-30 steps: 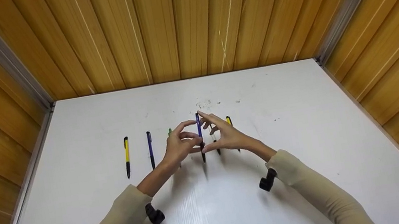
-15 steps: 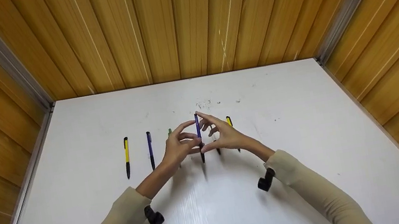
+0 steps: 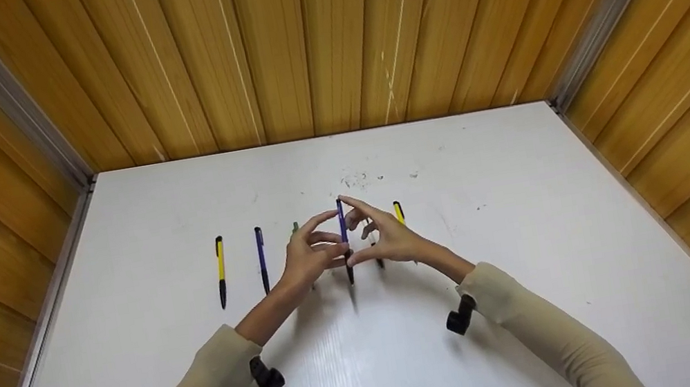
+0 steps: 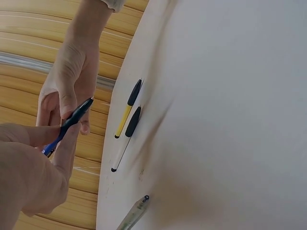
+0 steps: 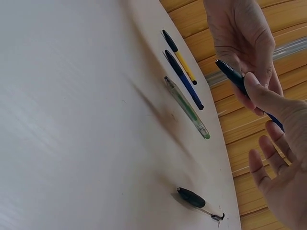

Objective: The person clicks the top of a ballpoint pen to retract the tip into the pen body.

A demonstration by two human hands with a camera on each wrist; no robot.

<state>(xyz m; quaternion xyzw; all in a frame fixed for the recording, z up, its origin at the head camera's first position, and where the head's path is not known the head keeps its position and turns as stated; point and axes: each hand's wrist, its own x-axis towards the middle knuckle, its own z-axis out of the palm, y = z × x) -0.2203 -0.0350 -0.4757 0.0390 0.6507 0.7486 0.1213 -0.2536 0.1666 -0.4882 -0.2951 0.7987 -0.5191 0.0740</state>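
Between the two hands, a blue pen [image 3: 342,222] with a black grip stands lengthwise above the table, its black tip towards the person. My left hand [image 3: 310,255] pinches it around the grip, thumb and fingers on either side. From the other side my right hand [image 3: 394,238] holds the same pen, index fingertip at its far end and thumb on the black grip. In the right wrist view the right hand's other fingers [image 5: 268,160] are spread off the pen. Part of the pen's barrel [image 4: 50,147] is hidden by fingers in the left wrist view.
On the white table [image 3: 513,319] lie a yellow pen [image 3: 221,270], a second blue pen [image 3: 262,256] and a clear green pen [image 5: 187,105] to the left. Right of the hands are a clear black-gripped pen [image 4: 125,141] and another yellow pen [image 4: 127,112]. Wooden panels [image 3: 305,39] enclose the table.
Both hands keep their hold on the blue pen. Hands and pen have shifted very slightly left; the other pens lie as before.
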